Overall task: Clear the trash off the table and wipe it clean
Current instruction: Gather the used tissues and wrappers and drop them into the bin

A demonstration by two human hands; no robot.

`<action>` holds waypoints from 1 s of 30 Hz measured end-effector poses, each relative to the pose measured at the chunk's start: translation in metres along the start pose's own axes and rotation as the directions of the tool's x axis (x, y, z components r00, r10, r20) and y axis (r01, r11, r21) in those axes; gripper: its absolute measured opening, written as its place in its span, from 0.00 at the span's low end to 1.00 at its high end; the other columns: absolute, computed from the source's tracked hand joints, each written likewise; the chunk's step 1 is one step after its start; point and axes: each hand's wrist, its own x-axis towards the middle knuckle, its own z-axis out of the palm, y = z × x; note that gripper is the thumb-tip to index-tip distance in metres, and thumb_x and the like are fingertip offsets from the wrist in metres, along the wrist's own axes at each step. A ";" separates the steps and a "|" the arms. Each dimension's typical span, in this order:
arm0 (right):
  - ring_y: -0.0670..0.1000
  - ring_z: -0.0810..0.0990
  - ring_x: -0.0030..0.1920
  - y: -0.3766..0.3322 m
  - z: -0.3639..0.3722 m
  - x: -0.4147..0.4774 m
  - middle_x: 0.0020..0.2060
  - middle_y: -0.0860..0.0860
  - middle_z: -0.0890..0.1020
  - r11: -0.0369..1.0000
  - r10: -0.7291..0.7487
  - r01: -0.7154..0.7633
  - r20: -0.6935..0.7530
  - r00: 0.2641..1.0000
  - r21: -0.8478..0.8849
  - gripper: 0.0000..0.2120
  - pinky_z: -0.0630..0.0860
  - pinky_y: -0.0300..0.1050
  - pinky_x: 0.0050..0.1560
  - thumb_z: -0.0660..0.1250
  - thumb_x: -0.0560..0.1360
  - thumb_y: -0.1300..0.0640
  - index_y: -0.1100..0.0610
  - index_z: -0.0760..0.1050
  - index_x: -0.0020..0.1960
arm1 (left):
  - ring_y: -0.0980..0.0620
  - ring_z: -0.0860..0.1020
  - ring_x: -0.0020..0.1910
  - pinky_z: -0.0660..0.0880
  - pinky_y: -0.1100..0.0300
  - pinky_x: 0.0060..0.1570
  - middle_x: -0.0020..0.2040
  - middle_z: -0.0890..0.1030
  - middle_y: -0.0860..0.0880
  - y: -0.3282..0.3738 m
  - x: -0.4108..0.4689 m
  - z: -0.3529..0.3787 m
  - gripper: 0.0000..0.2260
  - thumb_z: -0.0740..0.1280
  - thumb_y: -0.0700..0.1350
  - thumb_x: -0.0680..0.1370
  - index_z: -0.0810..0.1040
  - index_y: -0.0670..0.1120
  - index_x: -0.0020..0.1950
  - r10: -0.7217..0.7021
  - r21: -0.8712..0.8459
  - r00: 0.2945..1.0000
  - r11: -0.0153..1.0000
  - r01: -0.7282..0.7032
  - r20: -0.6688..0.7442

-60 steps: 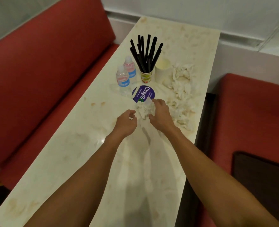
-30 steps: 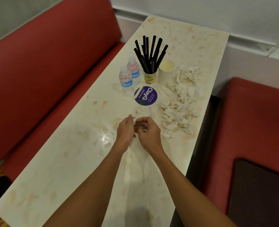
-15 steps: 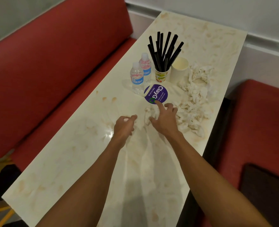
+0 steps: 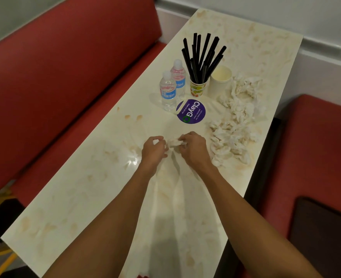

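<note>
Holds a crumpled tissue (image 4: 173, 143) low over the middle of the table (image 4: 81, 201), with the left hand (image 4: 153, 152) and the right hand (image 4: 194, 151) close together and the fingers of both curled onto the white wad from either side. Cannot tell whether the wad touches the tabletop. Reaches in with both bare forearms from the near end. Finds, just right of the right hand, a heap of crumpled tissues (image 4: 233, 137) sprawled along the right edge, and beyond it a farther clump of tissues (image 4: 243, 87) nearly touching it. Faces, straight beyond the hands, a round purple sticker (image 4: 191, 111) lying flat on the surface with white lettering. Meets behind the sticker a row of upright things: two small water bottles (image 4: 168, 91) side by side on the left, then a printed cup (image 4: 198, 89) crammed with black straws (image 4: 203, 55) that fan outward, then a white paper cup (image 4: 220, 77) just beside it and next to the farther clump. Shows brownish stains (image 4: 133, 117) left of the sticker and fainter smears over much of the pale top, with a bright glare spot near the left wrist. Sits between a red bench (image 4: 65, 67) along the left side and a red seat (image 4: 316, 147) on the right, the latter carrying a dark pad (image 4: 324, 237) at its near end.
</note>
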 end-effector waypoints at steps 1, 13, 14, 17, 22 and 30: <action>0.59 0.82 0.47 -0.003 -0.003 -0.006 0.49 0.57 0.85 0.998 -0.025 0.025 -0.016 1.000 0.050 0.09 0.79 0.52 0.50 0.72 0.74 0.65 0.60 0.86 0.53 | 0.48 0.86 0.49 0.85 0.52 0.49 0.58 0.84 0.45 0.001 -0.001 0.001 0.09 0.66 0.43 0.82 0.79 0.49 0.62 -0.014 -0.028 1.000 0.999 0.015 0.021; 0.47 0.86 0.53 -0.029 -0.027 -0.059 0.57 0.50 0.86 0.831 0.178 -0.193 0.079 0.981 0.521 0.19 0.82 0.38 0.50 0.67 0.76 0.67 0.55 0.77 0.65 | 0.42 0.86 0.48 0.81 0.55 0.40 0.52 0.86 0.37 0.004 -0.023 0.017 0.14 0.65 0.41 0.79 0.81 0.37 0.62 -0.042 -0.174 0.981 0.982 0.076 0.191; 0.47 0.85 0.55 -0.028 -0.027 -0.063 0.57 0.49 0.86 0.840 0.170 -0.185 0.076 0.982 0.511 0.20 0.82 0.40 0.54 0.65 0.75 0.69 0.55 0.79 0.65 | 0.42 0.85 0.48 0.81 0.55 0.39 0.51 0.85 0.37 0.002 -0.023 0.018 0.14 0.65 0.40 0.78 0.81 0.35 0.60 -0.051 -0.165 0.979 0.983 0.084 0.196; 0.45 0.83 0.59 -0.025 -0.026 -0.075 0.58 0.47 0.84 0.869 0.148 -0.165 0.072 0.986 0.466 0.22 0.80 0.41 0.61 0.64 0.75 0.68 0.52 0.84 0.63 | 0.44 0.82 0.43 0.79 0.58 0.34 0.46 0.82 0.39 0.000 -0.027 0.023 0.07 0.64 0.39 0.79 0.79 0.37 0.53 -0.076 -0.150 0.980 0.983 0.104 0.182; 0.50 0.83 0.63 -0.018 -0.027 -0.090 0.61 0.50 0.86 0.858 0.118 -0.190 0.177 0.977 0.478 0.30 0.78 0.45 0.67 0.58 0.71 0.70 0.52 0.82 0.68 | 0.44 0.80 0.43 0.82 0.52 0.41 0.44 0.80 0.41 -0.006 -0.036 0.031 0.07 0.65 0.39 0.82 0.79 0.42 0.45 -0.049 -0.153 0.990 0.986 0.070 0.135; 0.45 0.79 0.57 0.016 -0.047 -0.105 0.54 0.47 0.83 0.903 0.286 -0.217 -0.142 0.947 0.371 0.23 0.76 0.41 0.60 0.61 0.73 0.73 0.55 0.84 0.59 | 0.49 0.72 0.34 0.76 0.54 0.39 0.41 0.77 0.45 -0.019 -0.041 0.043 0.07 0.63 0.40 0.82 0.78 0.46 0.46 0.005 -0.002 0.995 1.000 -0.005 0.099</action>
